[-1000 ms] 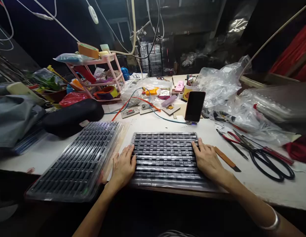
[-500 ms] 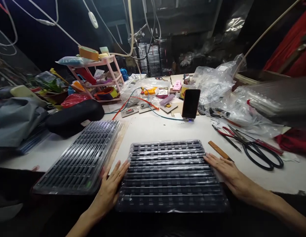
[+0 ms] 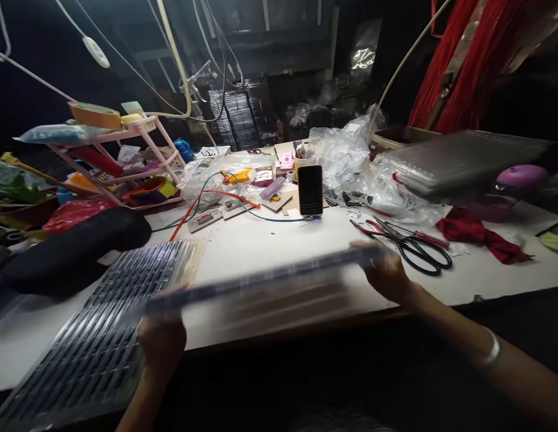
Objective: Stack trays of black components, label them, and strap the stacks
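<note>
A clear plastic tray with dark slotted rows (image 3: 265, 278) is lifted off the table and seen almost edge-on, blurred by motion. It tilts, with its right end higher in view. My left hand (image 3: 162, 336) is closed round its left end. At the other end, my right hand (image 3: 389, 277) grips the tray too, thumb side up. To the left lies a similar stack of trays with dark strips (image 3: 92, 336), partly covered by my left hand and the raised tray. Brown streaks show beneath the raised tray, too smeared to make out.
A phone (image 3: 310, 191) stands upright on the white table (image 3: 243, 252). Black-handled scissors (image 3: 423, 253) lie at the right, near crumpled plastic bags (image 3: 342, 159) and a red cloth (image 3: 481, 234). A black case (image 3: 81, 246) and pink rack (image 3: 148, 144) are at the left.
My hands have gone from lying flat at the tray's sides to gripping its ends. The tray has come up off the table and tipped edge-on. The view has swung right.
</note>
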`<state>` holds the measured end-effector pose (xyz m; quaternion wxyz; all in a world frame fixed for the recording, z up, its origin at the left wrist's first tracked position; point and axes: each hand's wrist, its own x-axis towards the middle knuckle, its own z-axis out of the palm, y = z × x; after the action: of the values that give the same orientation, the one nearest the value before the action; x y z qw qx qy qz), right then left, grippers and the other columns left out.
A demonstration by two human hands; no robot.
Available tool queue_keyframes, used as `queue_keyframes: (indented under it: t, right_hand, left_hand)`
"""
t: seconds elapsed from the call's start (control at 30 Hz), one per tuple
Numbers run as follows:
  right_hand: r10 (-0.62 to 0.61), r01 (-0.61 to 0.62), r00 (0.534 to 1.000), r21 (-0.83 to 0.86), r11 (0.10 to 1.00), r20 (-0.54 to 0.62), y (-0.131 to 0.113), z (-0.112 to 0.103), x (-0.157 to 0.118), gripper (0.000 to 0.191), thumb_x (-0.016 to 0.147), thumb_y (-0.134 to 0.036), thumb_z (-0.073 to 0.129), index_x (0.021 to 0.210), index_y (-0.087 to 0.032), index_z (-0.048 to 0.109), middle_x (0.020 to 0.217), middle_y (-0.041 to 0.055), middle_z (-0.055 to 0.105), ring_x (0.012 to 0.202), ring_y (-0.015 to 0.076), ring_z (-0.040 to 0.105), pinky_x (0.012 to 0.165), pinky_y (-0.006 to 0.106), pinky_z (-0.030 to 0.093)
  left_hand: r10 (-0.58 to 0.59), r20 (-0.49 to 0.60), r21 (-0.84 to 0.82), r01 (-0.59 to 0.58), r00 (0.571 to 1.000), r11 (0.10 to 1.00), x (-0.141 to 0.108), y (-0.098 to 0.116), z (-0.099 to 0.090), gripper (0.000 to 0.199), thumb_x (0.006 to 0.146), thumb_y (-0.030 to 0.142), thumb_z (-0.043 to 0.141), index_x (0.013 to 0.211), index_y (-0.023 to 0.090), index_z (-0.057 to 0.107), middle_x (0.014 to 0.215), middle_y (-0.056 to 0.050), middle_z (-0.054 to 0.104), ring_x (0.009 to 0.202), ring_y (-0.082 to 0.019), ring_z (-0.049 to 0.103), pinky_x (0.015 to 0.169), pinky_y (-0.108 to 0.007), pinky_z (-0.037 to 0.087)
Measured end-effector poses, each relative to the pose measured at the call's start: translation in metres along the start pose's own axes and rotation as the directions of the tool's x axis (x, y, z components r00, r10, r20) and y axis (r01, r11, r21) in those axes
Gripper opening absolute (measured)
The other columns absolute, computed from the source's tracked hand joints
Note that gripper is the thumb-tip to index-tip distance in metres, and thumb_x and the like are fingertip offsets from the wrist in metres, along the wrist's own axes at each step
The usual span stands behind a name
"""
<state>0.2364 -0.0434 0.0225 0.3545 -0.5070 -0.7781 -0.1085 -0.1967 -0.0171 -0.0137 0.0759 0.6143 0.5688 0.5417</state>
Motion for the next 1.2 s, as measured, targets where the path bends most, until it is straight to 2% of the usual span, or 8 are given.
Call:
queue_keyframes:
  t: [0.13, 0.23, 0.4, 0.63, 0.83, 0.93, 1.03, 1.2]
  right_hand:
    - [0.404, -0.382, 0.910, -0.192, 0.904, 0.091, -0.010, 0.019, 0.051, 0.052, 0.096, -0.042, 0.018, 0.093, -0.011, 0.060, 0.062, 0.0104, 0.061, 0.058, 0.0242, 0.059, 0.054, 0.032, 0.036]
    - [0.539, -0.430, 0.763, -0.342, 0.836, 0.358, -0.015, 0.043, 0.057, 0.051, 0.095, -0.046, 0.021, 0.090, -0.014, 0.061, 0.068, 0.0122, 0.064, 0.065, 0.0276, 0.062, 0.055, 0.032, 0.036]
    - [0.628, -0.413, 0.552, -0.475, 0.777, 0.548, -0.010, 0.072, 0.033, 0.057, 0.095, -0.048, 0.020, 0.120, -0.010, 0.054, 0.086, 0.0171, 0.068, 0.083, 0.0325, 0.064, 0.069, 0.038, 0.043]
    - [0.539, -0.351, 0.651, -0.417, 0.838, 0.534, -0.018, 0.063, 0.006, 0.061, 0.095, -0.043, 0.018, 0.137, -0.004, 0.040, 0.086, 0.0174, 0.067, 0.086, 0.0332, 0.062, 0.073, 0.043, 0.047]
    - [0.094, 0.052, 0.917, -0.348, 0.936, 0.389, -0.033, 0.076, 0.014, 0.047, 0.095, -0.038, 0.030, 0.131, -0.016, 0.050, 0.143, 0.0184, 0.036, 0.128, 0.0394, 0.034, 0.093, 0.057, 0.035]
    - [-0.230, 0.331, 0.813, -0.099, 0.938, 0.535, -0.044, 0.085, 0.012, 0.059, 0.092, -0.053, 0.031, 0.137, -0.016, 0.043, 0.148, 0.0148, 0.029, 0.137, 0.0356, 0.019, 0.103, 0.056, 0.027]
    - [-0.288, 0.388, 0.743, -0.039, 0.921, 0.604, -0.057, 0.089, 0.008, 0.076, 0.087, -0.063, 0.036, 0.142, -0.011, 0.033, 0.150, 0.0180, 0.021, 0.138, 0.0389, 0.012, 0.105, 0.060, 0.020]
    - [-0.237, 0.360, 0.741, -0.074, 0.930, 0.628, -0.071, 0.089, 0.006, 0.071, 0.084, -0.047, 0.050, 0.140, -0.006, 0.035, 0.149, 0.0229, 0.018, 0.137, 0.0422, 0.008, 0.107, 0.061, 0.012]
  left_hand:
    - [-0.025, 0.000, 0.263, 0.024, 1.000, 0.965, 0.048, 0.021, 0.030, 0.033, 0.089, 0.035, 0.041, 0.082, 0.017, 0.068, 0.064, -0.004, 0.062, 0.061, -0.017, 0.056, 0.061, -0.026, 0.040]
    - [-0.248, 0.278, 0.517, 0.072, 0.928, 0.853, 0.055, 0.017, 0.044, 0.035, 0.090, 0.032, 0.037, 0.086, 0.018, 0.069, 0.072, -0.007, 0.068, 0.071, -0.020, 0.061, 0.066, -0.027, 0.040]
    - [-0.430, 0.366, 0.631, 0.119, 0.825, 0.767, 0.026, -0.002, 0.051, 0.039, 0.091, 0.034, 0.039, 0.111, 0.013, 0.065, 0.079, -0.012, 0.068, 0.077, -0.024, 0.062, 0.072, -0.031, 0.042]
    - [-0.371, 0.543, 0.703, -0.165, 0.753, 0.692, -0.004, 0.011, 0.032, 0.051, 0.096, 0.039, 0.024, 0.143, 0.022, 0.032, 0.101, -0.010, 0.062, 0.096, -0.024, 0.057, 0.087, -0.036, 0.040]
    - [-0.287, 0.534, 0.747, -0.284, 0.795, 0.601, 0.004, 0.012, 0.045, 0.048, 0.095, 0.032, 0.026, 0.139, 0.015, 0.039, 0.129, -0.017, 0.052, 0.122, -0.032, 0.044, 0.099, -0.049, 0.033]
    - [-0.209, 0.652, 0.631, -0.368, 0.729, 0.683, 0.005, 0.010, 0.050, 0.049, 0.095, 0.025, 0.024, 0.139, 0.007, 0.037, 0.148, -0.016, 0.031, 0.138, -0.027, 0.024, 0.111, -0.045, 0.022]
    - [-0.204, 0.718, 0.545, -0.354, 0.665, 0.760, 0.004, 0.008, 0.056, 0.051, 0.095, 0.023, 0.023, 0.139, 0.000, 0.032, 0.149, -0.019, 0.026, 0.139, -0.024, 0.022, 0.113, -0.039, 0.022]
    - [-0.241, 0.633, 0.620, -0.295, 0.736, 0.727, -0.005, 0.012, 0.066, 0.052, 0.093, 0.021, 0.027, 0.138, -0.004, 0.032, 0.148, -0.024, 0.024, 0.139, -0.029, 0.021, 0.113, -0.043, 0.022]
